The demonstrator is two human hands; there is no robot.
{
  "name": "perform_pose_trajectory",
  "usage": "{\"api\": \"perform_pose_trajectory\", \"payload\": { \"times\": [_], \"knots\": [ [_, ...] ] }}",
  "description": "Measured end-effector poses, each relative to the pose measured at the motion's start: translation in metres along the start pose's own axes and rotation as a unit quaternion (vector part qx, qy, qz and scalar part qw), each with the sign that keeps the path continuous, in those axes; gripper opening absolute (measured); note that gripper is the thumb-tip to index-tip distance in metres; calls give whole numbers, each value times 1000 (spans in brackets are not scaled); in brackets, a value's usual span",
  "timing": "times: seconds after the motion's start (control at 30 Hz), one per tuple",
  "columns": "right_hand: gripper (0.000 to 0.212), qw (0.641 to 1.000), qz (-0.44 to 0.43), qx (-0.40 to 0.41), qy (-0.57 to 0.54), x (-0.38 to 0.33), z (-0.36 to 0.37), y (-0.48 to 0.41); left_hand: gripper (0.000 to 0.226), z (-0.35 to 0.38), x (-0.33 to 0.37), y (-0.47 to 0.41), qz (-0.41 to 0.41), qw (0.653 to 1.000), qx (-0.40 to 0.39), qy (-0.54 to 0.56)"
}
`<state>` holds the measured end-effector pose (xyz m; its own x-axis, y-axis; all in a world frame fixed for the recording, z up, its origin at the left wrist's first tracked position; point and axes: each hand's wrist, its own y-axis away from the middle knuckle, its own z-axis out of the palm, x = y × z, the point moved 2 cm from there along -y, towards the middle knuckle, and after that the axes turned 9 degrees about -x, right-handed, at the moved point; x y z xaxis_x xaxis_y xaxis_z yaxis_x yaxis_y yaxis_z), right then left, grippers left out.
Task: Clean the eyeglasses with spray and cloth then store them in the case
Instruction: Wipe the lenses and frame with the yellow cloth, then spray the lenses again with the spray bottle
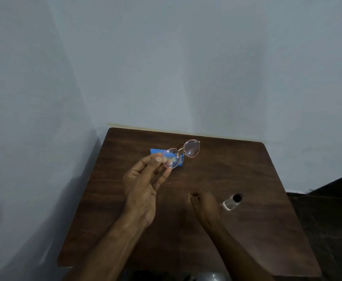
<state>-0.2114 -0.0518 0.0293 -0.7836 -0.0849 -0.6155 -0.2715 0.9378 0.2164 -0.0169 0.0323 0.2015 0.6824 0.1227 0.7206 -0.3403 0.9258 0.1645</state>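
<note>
- Up above the table (247, 230), the eyeglasses (181, 154) were held in the air, their round lenses rimmed in thin pinkish metal and tilted so that one lens sat higher and farther right than the other.
- The left hand (143, 187) pinched the lower-left lens rim between thumb and fingertips (158, 159), palm turned toward the camera and the other fingers loosely curled; its grip was closed on the eyeglasses.
- Behind the lower lens, partly covered by it, a blue object (155, 151) lay on the far part of the table; whether it was the cloth or the case could not be told.
- The right hand (204, 205) hovered low over the table, nearer the camera and to the right of the eyeglasses, blurred and dark; its fingers seemed curled, but whether it held anything could not be told.
- Just beside the right hand, to its right, a small clear spray bottle (232, 202) with a dark cap stood on the table, apart from the fingers.
- The table was dark brown wood grain, its far edge close against a pale blue-grey wall (186, 67).
- Both forearms reached in from the lower edge, bare.
</note>
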Motion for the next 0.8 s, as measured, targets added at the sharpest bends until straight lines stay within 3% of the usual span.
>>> {"api": "perform_pose_trajectory", "payload": {
  "times": [0.2,0.4,0.5,0.6,0.7,0.8],
  "knots": [
    [17,986,35,-90,133,36,34,-1,17,-15,-12,-4,-15,998,0,-64],
    [21,988,26,-99,120,46,41,-2,13,-24,-17,-10,-7,996,-6,-89],
    [13,996,52,-12,-75,24,19,-5,14,-26,-16,-15,5,994,-30,-108],
    [24,940,65,73,-326,-11,-28,-12,19,-27,-16,-21,32,983,-62,-172],
    [32,866,-4,22,-499,-51,-80,-12,20,-25,-12,-26,75,954,-113,-267],
    [35,849,-71,-26,-523,-75,-118,-8,26,-17,-4,-29,143,899,-172,-376]
  ]
}}
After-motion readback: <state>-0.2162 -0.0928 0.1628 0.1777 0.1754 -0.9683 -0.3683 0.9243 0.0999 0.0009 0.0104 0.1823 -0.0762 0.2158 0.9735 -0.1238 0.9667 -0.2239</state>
